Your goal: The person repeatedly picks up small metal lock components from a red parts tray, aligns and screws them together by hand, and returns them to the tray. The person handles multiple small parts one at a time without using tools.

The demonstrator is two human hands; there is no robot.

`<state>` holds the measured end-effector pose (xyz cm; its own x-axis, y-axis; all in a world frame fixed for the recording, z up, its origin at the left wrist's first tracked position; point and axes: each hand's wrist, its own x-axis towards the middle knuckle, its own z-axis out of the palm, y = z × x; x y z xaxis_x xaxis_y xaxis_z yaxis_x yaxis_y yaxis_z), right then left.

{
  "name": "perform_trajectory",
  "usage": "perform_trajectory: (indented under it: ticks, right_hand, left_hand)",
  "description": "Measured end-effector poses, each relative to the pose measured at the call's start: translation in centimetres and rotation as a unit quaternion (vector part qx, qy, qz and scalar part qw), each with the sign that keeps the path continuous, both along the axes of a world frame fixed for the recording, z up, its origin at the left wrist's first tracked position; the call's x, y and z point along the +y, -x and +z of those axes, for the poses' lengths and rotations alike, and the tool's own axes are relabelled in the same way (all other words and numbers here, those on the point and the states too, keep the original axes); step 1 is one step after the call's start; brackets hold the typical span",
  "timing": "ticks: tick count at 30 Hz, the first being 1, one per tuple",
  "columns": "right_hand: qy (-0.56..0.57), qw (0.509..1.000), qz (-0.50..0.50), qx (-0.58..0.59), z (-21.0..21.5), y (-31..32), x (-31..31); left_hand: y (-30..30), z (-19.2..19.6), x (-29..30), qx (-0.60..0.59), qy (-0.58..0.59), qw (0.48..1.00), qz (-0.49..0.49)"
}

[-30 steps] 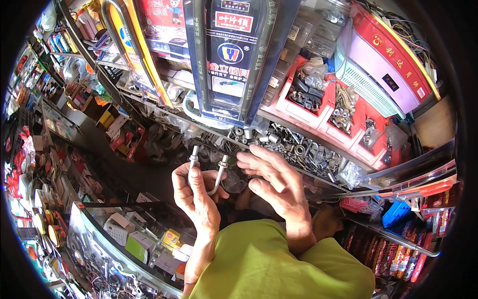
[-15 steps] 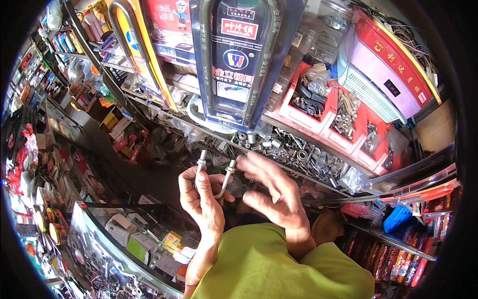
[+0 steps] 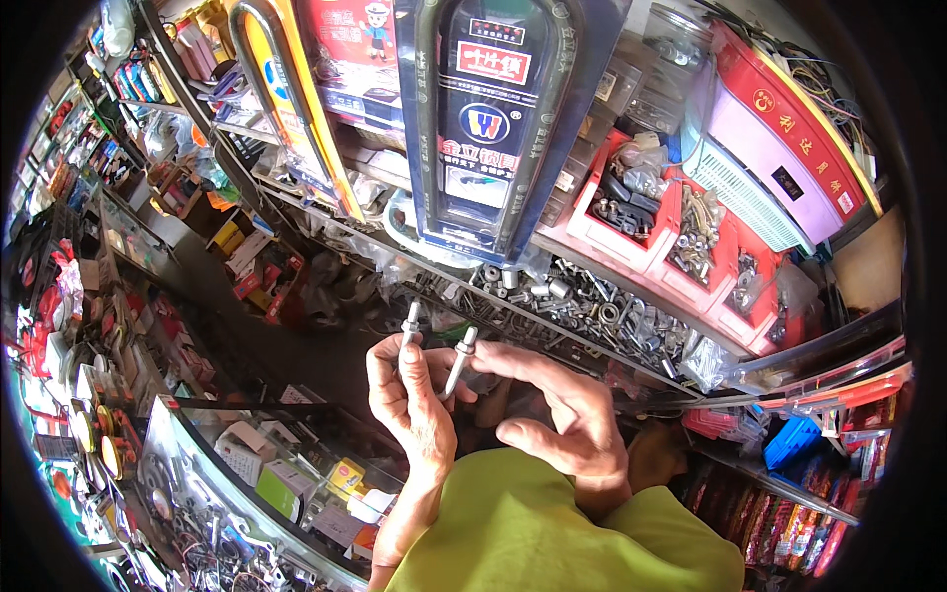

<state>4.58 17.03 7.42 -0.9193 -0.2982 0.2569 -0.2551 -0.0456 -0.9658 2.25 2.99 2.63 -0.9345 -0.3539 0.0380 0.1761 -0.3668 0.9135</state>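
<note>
Grip of the left hand (image 3: 416, 400), mid-frame, pinches one metal U-bolt (image 3: 458, 374) bearing two nuts (image 3: 465, 348); just right of it, the one right hand (image 3: 564, 414) is spread, though whether it touches is unclear; at upper right stand three red bins (image 3: 614, 244).

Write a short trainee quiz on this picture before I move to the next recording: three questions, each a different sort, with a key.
1. Which hand grips the two-pronged metal piece? A) left B) right C) both
2. True or false: the right hand is held with its thumb apart from its index finger.
3. Fill in: the red bins of hardware are to the ____ of the lock on blue card in the picture.

Key: 1. A; 2. True; 3. right
</note>
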Motion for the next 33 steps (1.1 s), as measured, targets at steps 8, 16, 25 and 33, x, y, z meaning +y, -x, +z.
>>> perform_trajectory:
  ticks: [8, 16, 25, 33]
  right_hand:
    - [0.136, 0.971, -0.173, -0.097, -0.3, 0.1, -0.3]
    - [0.184, 0.968, -0.127, -0.113, -2.6, 1.8, 0.1]
    - [0.070, 0.993, -0.071, -0.068, -5.8, 4.1, 0.6]
    - [0.105, 0.991, -0.065, -0.058, -6.3, 3.3, 0.4]
  left_hand:
    - [0.0, -0.2, -0.4, -0.019, -0.095, 0.992, -0.075]
    - [-0.3, 0.3, -0.3, -0.036, -0.130, 0.972, -0.191]
    - [-0.3, 0.7, -0.5, -0.087, -0.144, 0.959, -0.229]
    - [-0.1, 0.2, -0.8, -0.097, -0.190, 0.945, -0.248]
